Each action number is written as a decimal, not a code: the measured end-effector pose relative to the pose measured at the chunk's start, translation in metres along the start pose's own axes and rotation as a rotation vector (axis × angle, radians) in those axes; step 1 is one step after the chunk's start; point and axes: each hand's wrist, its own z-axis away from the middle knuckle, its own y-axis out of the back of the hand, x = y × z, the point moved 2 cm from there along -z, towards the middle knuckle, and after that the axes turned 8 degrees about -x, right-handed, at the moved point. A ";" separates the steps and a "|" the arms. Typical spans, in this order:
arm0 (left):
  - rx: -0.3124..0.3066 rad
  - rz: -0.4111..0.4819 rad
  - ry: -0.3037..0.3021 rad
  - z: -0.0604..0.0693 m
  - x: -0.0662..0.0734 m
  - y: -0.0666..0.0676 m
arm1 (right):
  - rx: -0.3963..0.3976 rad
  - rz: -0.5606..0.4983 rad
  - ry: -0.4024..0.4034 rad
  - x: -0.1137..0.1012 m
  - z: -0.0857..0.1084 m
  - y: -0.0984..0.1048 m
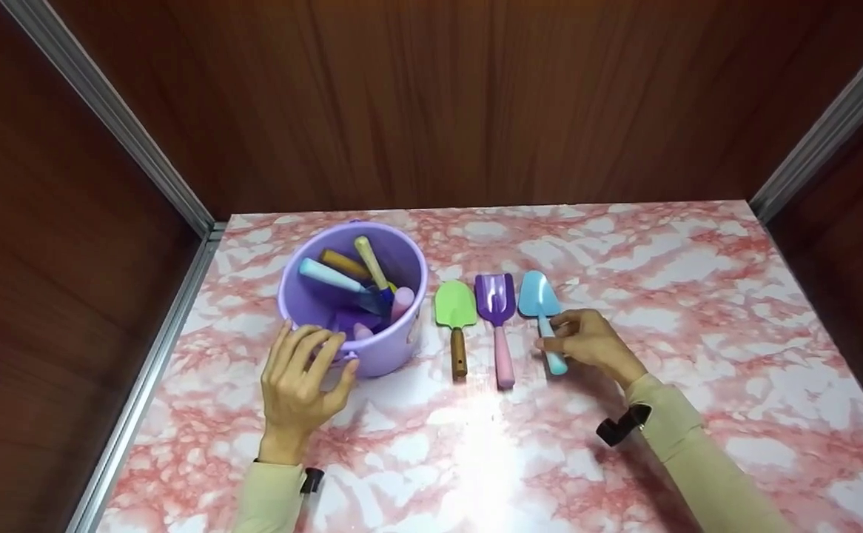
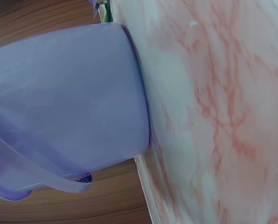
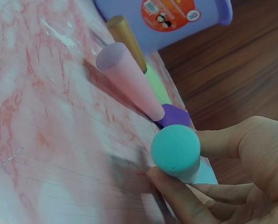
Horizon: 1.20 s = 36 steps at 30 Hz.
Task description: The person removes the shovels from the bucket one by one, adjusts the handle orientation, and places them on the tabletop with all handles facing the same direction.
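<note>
On the marbled red-and-white bench [image 1: 624, 252], as the head view is showing, the blue trowel [image 1: 539, 296] is lying at the right of a row, next to the purple scoop [image 1: 495, 296], with the green trowel [image 1: 455, 303] beyond. The right hand [image 1: 598, 344] is pinching the blue trowel's handle between thumb and fingers. The left hand [image 1: 298, 385] is resting loosely spread fingers on the near rim of the purple bucket [image 1: 394, 359], inside which several more tool handles are leaning. To do this well, the right hand should probably be pinching firmly, nearer the handle's middle, and lifting cleanly so that the blade is not knocking the purple scoop; the left should be steadying the rim without tipping it.

From the left wrist, the bucket's smooth wall is filling much of the view, and its curved bail [image 2: 40, 172] is hanging along the side; the left fingers are not showing here.

From the right wrist, the fingers are standing narrow around the handle, whose rounded turquoise end [image 3: 175, 149] is facing the camera. The blue trowel is looking glossy, its sky-blue blade narrowing toward the tip, its handle running from pale blue to turquoise. Whether the handle is clearing the bench, I cannot tell.
</note>
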 end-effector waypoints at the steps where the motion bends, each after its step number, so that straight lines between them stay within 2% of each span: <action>1: 0.004 0.001 0.000 0.000 0.000 0.000 | -0.004 0.000 -0.002 0.000 0.000 0.000; 9: 0.008 0.000 0.003 0.000 0.000 -0.001 | -0.017 0.015 -0.015 -0.001 0.000 0.000; 20: 0.030 0.001 0.011 0.001 0.002 -0.002 | -0.021 0.027 0.022 0.001 -0.001 -0.002; 24: 0.026 0.000 0.010 0.000 0.001 -0.002 | -0.023 0.056 0.023 0.001 0.001 -0.002; 31: 0.023 -0.004 0.007 0.000 0.001 -0.001 | -0.013 0.190 0.032 -0.001 0.003 -0.001; 36: 0.030 0.001 0.004 0.000 0.002 -0.002 | -0.014 0.210 0.013 -0.002 0.005 -0.001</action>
